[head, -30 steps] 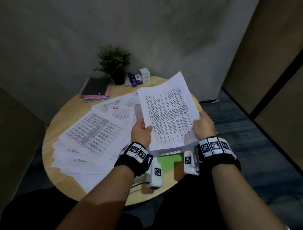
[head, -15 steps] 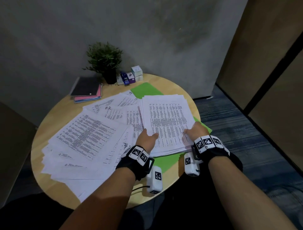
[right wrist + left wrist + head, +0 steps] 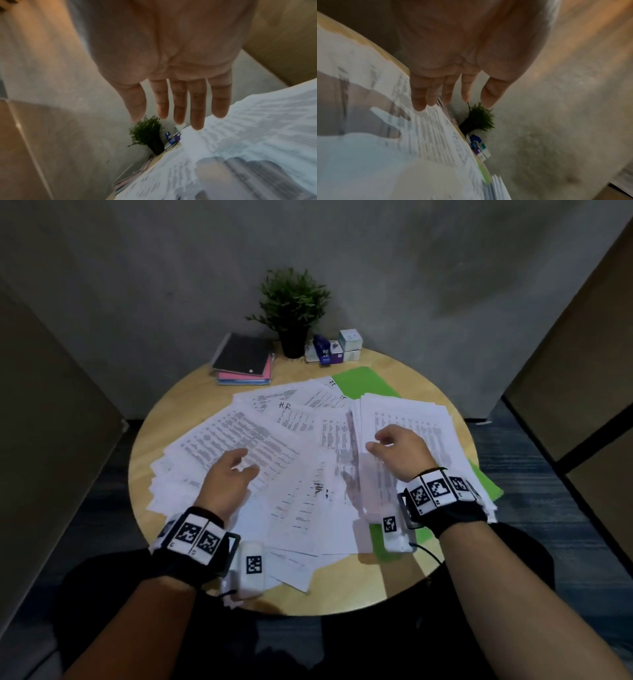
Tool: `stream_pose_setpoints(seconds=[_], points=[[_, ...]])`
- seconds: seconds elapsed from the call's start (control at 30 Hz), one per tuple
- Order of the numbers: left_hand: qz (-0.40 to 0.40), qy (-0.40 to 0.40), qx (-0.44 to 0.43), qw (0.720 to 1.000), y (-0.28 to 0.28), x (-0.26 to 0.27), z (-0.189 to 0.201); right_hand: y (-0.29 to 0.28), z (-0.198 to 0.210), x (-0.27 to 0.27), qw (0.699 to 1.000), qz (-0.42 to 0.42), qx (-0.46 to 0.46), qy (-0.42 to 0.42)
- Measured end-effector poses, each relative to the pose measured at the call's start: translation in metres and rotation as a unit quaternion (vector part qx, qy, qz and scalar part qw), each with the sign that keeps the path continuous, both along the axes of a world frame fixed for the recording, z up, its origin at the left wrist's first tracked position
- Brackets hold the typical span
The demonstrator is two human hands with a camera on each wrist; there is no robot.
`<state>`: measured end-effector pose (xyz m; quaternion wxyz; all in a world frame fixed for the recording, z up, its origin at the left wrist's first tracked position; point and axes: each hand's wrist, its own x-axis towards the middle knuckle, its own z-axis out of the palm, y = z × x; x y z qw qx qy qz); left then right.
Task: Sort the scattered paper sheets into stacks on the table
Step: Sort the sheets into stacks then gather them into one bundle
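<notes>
Half a second back both hands were pressing the bundle down onto the stack; now they have lifted clear, and the left hand has swung across to the loose fan in the middle left of the frame. I see it hovering over the top scattered sheet, fingers relaxed and spread, holding nothing; the left wrist view shows its shadow on the paper below the fingertips, so I judge it is not yet touching. The right hand hangs empty too, fingers loosely apart, above the squared stack at centre right, which lies on a green folder on the round table.

For the next pick, I would lay the left fingers flat on the top sheet only and slide it toward me until an edge frees, then pinch that edge. Pressing hard would drag several overlapped pages together. I would keep the right hand near the stack to steady its edge, since its lower corner appears to overhang the table rim.
</notes>
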<state>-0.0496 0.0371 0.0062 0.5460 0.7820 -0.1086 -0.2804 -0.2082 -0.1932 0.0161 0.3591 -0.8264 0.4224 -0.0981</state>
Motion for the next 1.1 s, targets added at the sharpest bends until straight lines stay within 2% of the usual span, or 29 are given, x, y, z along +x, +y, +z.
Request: stream_pose_setpoints(seconds=[0.17,0.3,0.43,0.53,0.63,0.77,0.9,1.03,1.1], points=[[0.028,-0.015,0.042,0.999,0.029,0.042,-0.008,0.031,-0.003,0.067,0.995,0.092,-0.007,0.033],[0.016,-0.033,0.089,0.995,0.034,0.071,-0.013,0.042,-0.010,0.110,0.986,0.135,-0.026,0.097],[-0.019,-0.063,0.186,0.980,0.036,0.098,-0.023,0.044,-0.024,0.142,0.977,0.137,-0.046,0.157],[-0.040,-0.052,0.206,0.976,0.036,0.104,-0.029,0.046,-0.034,0.160,0.972,0.123,-0.049,0.192],[-0.068,-0.046,0.212,0.974,0.034,0.106,-0.038,0.048,-0.046,0.170,0.968,0.110,-0.065,0.216],[-0.111,-0.079,0.243,0.960,0.030,0.109,-0.041,0.052,-0.054,0.175,0.959,0.112,-0.082,0.248],[-0.129,-0.084,0.220,0.963,0.023,0.114,-0.042,0.053,-0.060,0.168,0.967,0.090,-0.107,0.213],[-0.141,-0.084,0.200,0.966,0.020,0.117,-0.045,0.053,-0.058,0.153,0.950,0.095,-0.158,0.251],[-0.140,-0.076,0.181,0.970,0.021,0.118,-0.046,0.050,-0.058,0.142,0.958,0.093,-0.155,0.222]])
